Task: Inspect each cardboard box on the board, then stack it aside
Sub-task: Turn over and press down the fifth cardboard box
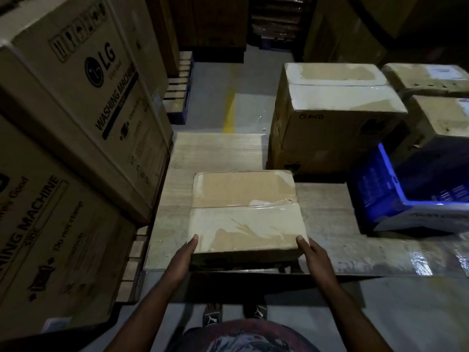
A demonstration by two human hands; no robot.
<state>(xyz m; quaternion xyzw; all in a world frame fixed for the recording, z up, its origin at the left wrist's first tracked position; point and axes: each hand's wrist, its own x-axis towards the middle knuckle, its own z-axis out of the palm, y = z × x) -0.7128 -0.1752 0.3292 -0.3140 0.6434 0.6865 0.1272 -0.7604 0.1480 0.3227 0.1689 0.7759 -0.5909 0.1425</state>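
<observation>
cardboard box [243,212] | flat, seam left-right | left hand [181,254], right hand [311,250]: fingers [194,239] pinching near corners

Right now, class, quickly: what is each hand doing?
Left hand: grips the cardboard box at its near left corner, thumb on top.
Right hand: grips the same box at its near right corner, thumb on top.

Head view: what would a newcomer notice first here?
The taped cardboard box sits at centre on the wooden board, with the left hand and the right hand holding its near corners. Next come the tall LG washing machine cartons stacked along the left. The bright blue crate stands out at the right.
</observation>
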